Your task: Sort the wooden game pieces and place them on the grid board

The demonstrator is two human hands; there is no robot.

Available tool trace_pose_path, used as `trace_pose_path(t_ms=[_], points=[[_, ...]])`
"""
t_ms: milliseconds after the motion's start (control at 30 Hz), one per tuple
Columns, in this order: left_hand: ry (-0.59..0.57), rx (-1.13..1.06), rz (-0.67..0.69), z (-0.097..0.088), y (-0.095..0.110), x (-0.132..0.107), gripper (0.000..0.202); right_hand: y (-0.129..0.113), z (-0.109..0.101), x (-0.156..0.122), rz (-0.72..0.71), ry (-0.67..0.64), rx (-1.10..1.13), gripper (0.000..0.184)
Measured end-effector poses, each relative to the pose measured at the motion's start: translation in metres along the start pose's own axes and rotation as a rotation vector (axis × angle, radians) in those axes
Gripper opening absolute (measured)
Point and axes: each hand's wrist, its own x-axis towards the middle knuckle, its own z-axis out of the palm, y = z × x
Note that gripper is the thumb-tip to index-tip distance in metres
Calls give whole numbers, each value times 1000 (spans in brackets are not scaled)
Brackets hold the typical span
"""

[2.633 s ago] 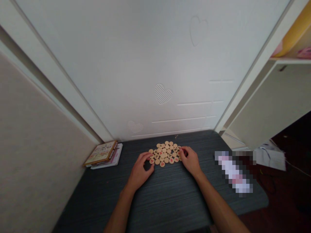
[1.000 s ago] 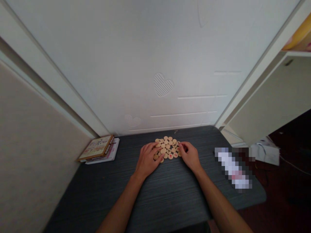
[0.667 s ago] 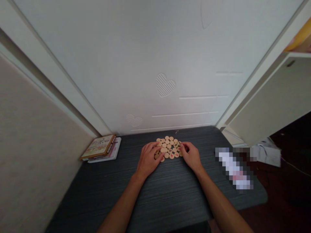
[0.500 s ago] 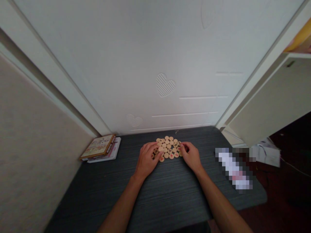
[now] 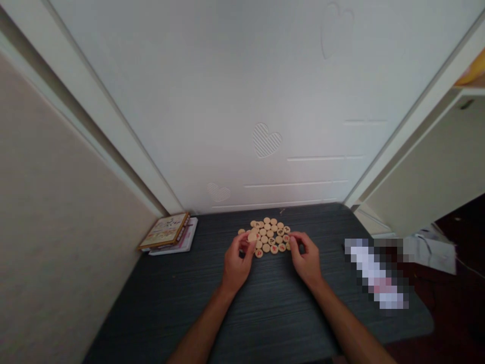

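Note:
Round wooden Chinese chess pieces [image 5: 270, 233] lie in a loose cluster on the dark table [image 5: 265, 308]. Some are blank side up; others show red or black characters. My left hand [image 5: 238, 260], at the cluster's left edge, pinches one blank-faced chess piece between thumb and fingers, tilted toward me. At the right edge my right hand [image 5: 306, 259] has thumb and index fingertips close together, beside a red-marked piece [image 5: 286, 238]. Whether anything sits between those fingertips is hidden.
Stacked books [image 5: 166, 232] lie at the back left of the table. A pixelated item [image 5: 375, 273] is near the right edge. Behind the table stands a white panel [image 5: 227, 101] with heart patterns. Papers [image 5: 432, 250] are beyond the table on the right.
My left hand has gone from lying over the left pieces to pinching one and lifting it. My right hand stays by the right edge. The view has shifted slightly.

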Motion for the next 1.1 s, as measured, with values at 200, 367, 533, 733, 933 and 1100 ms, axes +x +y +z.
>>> trace_pose_path(t_ms=[200, 367, 533, 733, 933, 1100], points=[[-167, 9, 93, 3, 11, -6, 26, -16, 13, -13, -109, -212, 41, 17], [-287, 8, 171, 2, 13, -7, 19, -14, 16, -14, -73, -272, 51, 18], [-326, 16, 204, 1, 12, -7, 16, -12, 15, -12, 11, -289, 73, 19], [-314, 57, 260, 2, 7, -8, 14, -18, 15, -12, 18, -352, 104, 20], [-293, 93, 310, 2, 7, -9, 21, -10, 18, -12, 80, -376, 207, 27], [-297, 133, 322, 3, 10, -11, 27, -2, 19, -11, 112, -395, 269, 30]])
